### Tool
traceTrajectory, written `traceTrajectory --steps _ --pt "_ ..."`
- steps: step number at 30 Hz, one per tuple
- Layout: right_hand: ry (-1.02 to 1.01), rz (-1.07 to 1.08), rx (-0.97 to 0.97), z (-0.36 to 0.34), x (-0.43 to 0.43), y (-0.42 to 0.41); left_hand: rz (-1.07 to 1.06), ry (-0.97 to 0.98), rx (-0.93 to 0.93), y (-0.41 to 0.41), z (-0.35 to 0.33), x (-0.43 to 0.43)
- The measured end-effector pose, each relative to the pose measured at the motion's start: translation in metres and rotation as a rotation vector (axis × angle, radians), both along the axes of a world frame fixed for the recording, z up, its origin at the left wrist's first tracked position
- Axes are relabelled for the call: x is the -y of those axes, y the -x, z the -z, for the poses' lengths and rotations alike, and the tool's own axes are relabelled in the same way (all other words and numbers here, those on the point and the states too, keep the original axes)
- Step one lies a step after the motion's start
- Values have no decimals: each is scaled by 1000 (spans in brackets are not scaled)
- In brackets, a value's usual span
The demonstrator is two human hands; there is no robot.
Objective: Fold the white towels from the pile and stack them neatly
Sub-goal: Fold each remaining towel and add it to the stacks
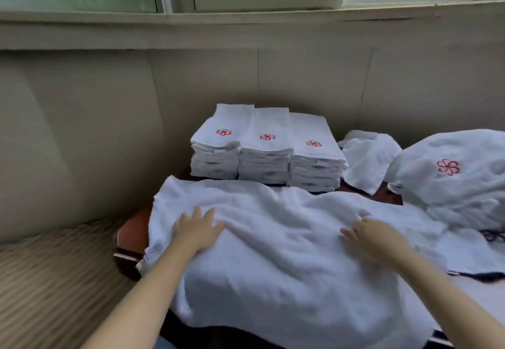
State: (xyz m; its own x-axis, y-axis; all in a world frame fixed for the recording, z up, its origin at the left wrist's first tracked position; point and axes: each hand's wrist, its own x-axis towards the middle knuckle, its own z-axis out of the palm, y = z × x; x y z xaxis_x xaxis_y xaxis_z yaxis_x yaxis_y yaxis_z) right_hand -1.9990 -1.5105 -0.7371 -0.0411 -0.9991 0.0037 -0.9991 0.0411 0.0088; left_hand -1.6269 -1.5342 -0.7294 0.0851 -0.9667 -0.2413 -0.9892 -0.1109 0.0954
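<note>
**Towel spread flat, both palms on it, first fold not yet made**

Head view: a white towel [287, 239] lies opened across the near part of the dark wooden desk [131, 231], its near edge hanging over the front and its left edge reaching the desk's left end. The left hand [198, 229] rests palm down on the left part of the cloth, its fingers [203, 213] straight and spread, gripping nothing. The right hand [374, 236] lies flat on the right part in the same way, fingers extended, nothing pinched. The cloth between them is rumpled into shallow ridges, so this looks like a smoothing pass ahead of the fold.

The towel reads as soft, light terry: it will drape and slump, not hold a crease by itself, and it should slide easily on the polished wood. The sensible places to take hold are probably the two corners of one short edge, pinched and carried over to the opposite edge, with a palm pressing the fold flat afterwards.

Counted: three stacks of folded towels [266, 151] stand side by side against the wall behind the spread one, each top piece showing a red flower mark; the layers in each are too many and too blurred to count. One loose crumpled towel [367, 160] lies just right of the stacks. The unfolded pile [459, 173] heaps at the right edge, one red mark showing on top; how many towels it holds I cannot tell. One towel is in work.
</note>
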Motion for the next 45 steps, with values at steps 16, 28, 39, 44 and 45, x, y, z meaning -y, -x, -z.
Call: traceTrajectory --steps 16,28,39,44,45 --pt "11 369 94 23 33 -21 -201 226 118 -93 -9 12" --pt "372 446 408 -31 5 39 206 207 -20 58 24 45" --pt "-155 442 442 -34 -58 93 289 114 -92 167 26 47" --pt "-254 648 502 -61 -103 140 275 119 -103 166 28 50" --pt "-296 698 464 -66 -114 150 279 116 -106 165 28 50"
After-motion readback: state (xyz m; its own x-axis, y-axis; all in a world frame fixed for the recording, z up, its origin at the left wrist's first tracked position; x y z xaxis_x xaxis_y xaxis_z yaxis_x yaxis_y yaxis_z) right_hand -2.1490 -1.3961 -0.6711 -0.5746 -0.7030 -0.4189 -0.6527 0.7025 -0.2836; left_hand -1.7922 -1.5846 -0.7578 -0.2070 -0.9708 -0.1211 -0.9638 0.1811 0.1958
